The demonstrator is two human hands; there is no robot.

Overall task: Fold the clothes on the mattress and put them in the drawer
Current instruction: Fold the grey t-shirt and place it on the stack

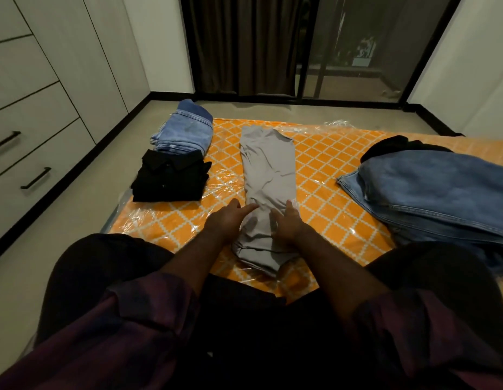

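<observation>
Your dark plaid sleeves (149,319) fill the bottom of the frame, and both forearms reach forward to the lower centre. There your left hand (230,218) lies flat with its fingers straight, the fingertips touching the left edge of the grey garment (268,175). Your right hand (289,223) rests on top of the same cloth, fingers straight and slightly spread, pinching nothing. The grey garment lies as a long, narrow strip running away from you down the middle of the orange patterned mattress (329,164), which is wrapped in clear plastic. At centre left sits a folded black shirt (170,175), and just behind it a folded stack of light-blue jeans (182,133). At right, loose blue denim (430,187) is heaped over a black garment (391,146). The white drawers (33,153) line the left edge; a dark curtain (244,43) hangs at top centre.
</observation>
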